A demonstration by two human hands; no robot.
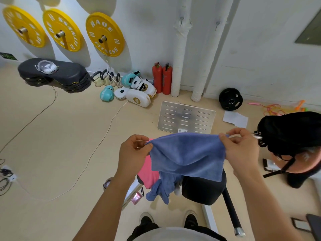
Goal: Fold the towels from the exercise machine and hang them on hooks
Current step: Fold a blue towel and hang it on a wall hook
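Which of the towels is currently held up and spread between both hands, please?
The large blue towel, pinched at its top corners by the left hand and right hand; the pink towel and crumpled blue towel lie below.

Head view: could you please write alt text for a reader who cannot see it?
Left hand and right hand hold a blue towel stretched by its top corners above a black seat. A pink towel lies beneath.

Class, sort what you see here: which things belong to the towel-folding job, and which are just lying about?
Job: blue towel pinched by left hand and right hand; second blue towel; pink towel.

Lying about: yellow weight plates, boxing gloves, fire extinguishers, black plate.
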